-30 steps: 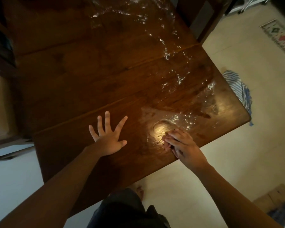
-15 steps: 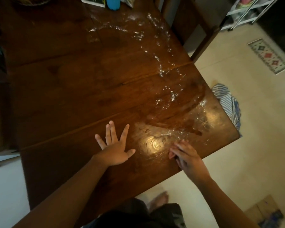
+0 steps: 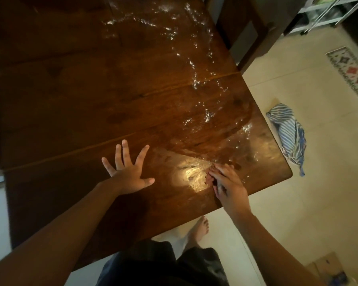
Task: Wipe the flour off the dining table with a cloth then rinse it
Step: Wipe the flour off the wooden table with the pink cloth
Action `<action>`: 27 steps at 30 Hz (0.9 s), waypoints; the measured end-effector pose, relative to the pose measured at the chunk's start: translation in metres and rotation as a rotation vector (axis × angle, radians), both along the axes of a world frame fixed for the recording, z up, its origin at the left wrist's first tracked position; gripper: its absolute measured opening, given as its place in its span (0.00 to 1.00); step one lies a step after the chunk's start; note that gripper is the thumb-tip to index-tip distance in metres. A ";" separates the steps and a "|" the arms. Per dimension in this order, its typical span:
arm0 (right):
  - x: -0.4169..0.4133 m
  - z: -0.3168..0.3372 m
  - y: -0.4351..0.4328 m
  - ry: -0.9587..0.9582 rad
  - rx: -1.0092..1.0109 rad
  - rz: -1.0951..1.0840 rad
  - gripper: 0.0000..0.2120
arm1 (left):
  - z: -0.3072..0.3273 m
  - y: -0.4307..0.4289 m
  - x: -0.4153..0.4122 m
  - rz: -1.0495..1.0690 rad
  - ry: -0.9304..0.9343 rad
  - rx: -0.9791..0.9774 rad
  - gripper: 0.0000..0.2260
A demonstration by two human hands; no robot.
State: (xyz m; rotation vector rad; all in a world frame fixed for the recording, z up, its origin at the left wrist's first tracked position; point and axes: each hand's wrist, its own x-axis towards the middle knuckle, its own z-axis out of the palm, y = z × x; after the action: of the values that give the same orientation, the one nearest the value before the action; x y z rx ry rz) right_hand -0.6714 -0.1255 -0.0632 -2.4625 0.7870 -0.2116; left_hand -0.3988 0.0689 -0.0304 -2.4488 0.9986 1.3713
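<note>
The left hand (image 3: 128, 174) lies flat on the wooden dining table (image 3: 70, 100) with its fingers spread wide, as it did half a second ago. The right hand (image 3: 227, 182) rests near the table's right corner, fingers close together and nearly straight, pressed to the wood. Whether anything lies under them cannot be made out. Its fingertips now touch the edge of the bright smeared patch (image 3: 192, 174), where before they sat just short of it, nearer the table's edge. A trail of flour (image 3: 194, 83) runs from the far end of the table down towards this hand, unchanged. The striped cloth (image 3: 287, 137) is still crumpled on the tiled floor beside the table corner, well apart from both hands. A bare foot (image 3: 198, 228) shows below the table edge.
</note>
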 end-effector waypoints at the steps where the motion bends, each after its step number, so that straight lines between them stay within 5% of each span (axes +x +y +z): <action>1: 0.009 0.001 0.008 -0.009 -0.002 0.002 0.23 | -0.001 0.000 -0.001 0.003 -0.016 -0.003 0.49; 7: -0.003 0.003 0.007 -0.050 0.040 0.546 0.17 | -0.002 0.002 -0.001 0.028 -0.026 -0.036 0.50; 10: 0.003 0.007 -0.015 -0.189 0.072 0.392 0.11 | -0.004 0.001 0.000 0.035 -0.043 -0.025 0.50; 13: 0.008 0.004 -0.006 -0.095 0.067 0.155 0.16 | -0.004 0.001 0.001 0.019 -0.043 -0.019 0.48; 19: 0.005 -0.004 0.018 -0.045 0.168 0.591 0.20 | -0.010 0.001 0.004 0.047 -0.014 -0.048 0.33; 22: 0.027 -0.003 0.019 -0.015 0.230 0.520 0.18 | -0.011 0.001 0.004 0.062 0.005 -0.058 0.31; 27: 0.102 0.001 0.057 -0.002 0.093 0.074 0.23 | -0.012 -0.001 -0.002 0.055 -0.060 -0.064 0.31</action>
State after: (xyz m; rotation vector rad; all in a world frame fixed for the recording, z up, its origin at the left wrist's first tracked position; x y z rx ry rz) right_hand -0.5692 -0.0689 -0.0623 -2.3984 0.6881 -0.1472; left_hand -0.4006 0.0683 -0.0428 -2.5654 0.9833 1.2930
